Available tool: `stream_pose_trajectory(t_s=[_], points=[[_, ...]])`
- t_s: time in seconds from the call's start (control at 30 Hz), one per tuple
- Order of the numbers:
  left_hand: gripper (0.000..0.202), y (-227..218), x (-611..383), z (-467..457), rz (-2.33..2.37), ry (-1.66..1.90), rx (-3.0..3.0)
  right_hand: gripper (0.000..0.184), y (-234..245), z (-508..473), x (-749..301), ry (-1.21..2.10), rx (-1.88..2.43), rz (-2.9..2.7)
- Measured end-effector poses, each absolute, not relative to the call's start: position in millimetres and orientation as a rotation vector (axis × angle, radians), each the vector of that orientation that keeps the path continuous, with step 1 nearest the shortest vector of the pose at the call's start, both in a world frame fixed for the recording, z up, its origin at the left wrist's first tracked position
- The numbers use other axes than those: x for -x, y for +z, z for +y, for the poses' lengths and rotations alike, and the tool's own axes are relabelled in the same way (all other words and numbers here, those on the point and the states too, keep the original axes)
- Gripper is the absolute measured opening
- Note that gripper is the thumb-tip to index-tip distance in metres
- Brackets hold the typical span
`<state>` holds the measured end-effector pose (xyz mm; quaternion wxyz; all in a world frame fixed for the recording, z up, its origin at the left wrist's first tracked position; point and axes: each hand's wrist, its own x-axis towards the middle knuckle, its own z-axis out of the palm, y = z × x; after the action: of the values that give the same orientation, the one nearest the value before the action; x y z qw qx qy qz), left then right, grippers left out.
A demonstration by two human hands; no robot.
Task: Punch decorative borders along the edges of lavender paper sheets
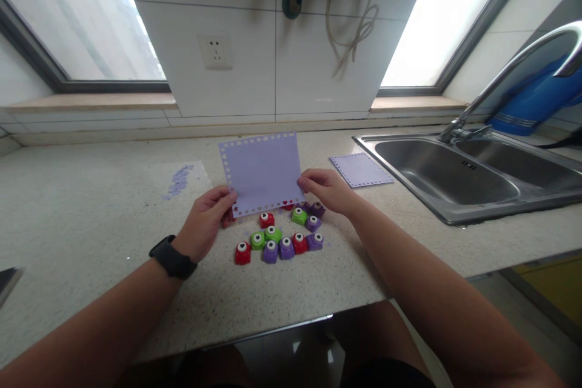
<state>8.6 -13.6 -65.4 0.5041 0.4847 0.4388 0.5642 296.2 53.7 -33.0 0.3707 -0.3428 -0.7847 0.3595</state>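
Sitting closest to the worktop's [204, 309] near edge: a loose cluster of red, green and purple craft punches [286, 248], none in either hand. Just beyond, a purple sheet [264, 176] is held up, tilted, above the back of the cluster and hiding part of it. My read on progress: top, left and bottom edges carry cutouts; right edge looks uncut where visible, though a stretch is behind the hand, so probably one side left. Farther back, toward the worktop's left edge, purple scraps [178, 182] lie in a heap. Second sheet [361, 170] lies flat just beside the sink [395, 194], toward the far right corner; its border looks cut all round, so I'd call that one done.

Pose: forearms angle in from near left and near right, converging on the paper. Left wrist wears a dark watch [173, 256]. Left hand [207, 218] pinches the lower left corner, thumb in front. Right hand [328, 189] pinches low on the right edge. Both grips narrow; fingers behind the paper are hidden.
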Motion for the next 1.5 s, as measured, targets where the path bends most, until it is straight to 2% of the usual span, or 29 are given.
stream_pose_trajectory(t_s=[0.4, 0.7, 0.93, 1.2, 1.37, 1.5], points=[[0.014, -64, -8, -17, 1.066, 1.420, -1.186, 0.030, -30, 51, -294, 0.930, 0.892, -2.008], [0.030, -61, -10, -20, 1.078, 1.235, -1.239, 0.028, -29, 45, -285, 1.004, 0.897, -1.949], [0.031, -61, -9, -18, 1.170, 1.245, -1.222, 0.027, -27, 46, -289, 1.011, 0.887, -1.954], [0.031, -66, -8, -15, 1.171, 1.302, -1.150, 0.018, -3, 46, -328, 0.868, 0.870, -2.458], [0.030, -64, -9, -15, 1.155, 1.321, -1.120, 0.030, -4, 47, -332, 0.824, 0.822, -2.660], [0.031, -63, -10, -16, 1.161, 1.322, -1.080, 0.024, -5, 46, -325, 0.750, 0.766, -2.757]])
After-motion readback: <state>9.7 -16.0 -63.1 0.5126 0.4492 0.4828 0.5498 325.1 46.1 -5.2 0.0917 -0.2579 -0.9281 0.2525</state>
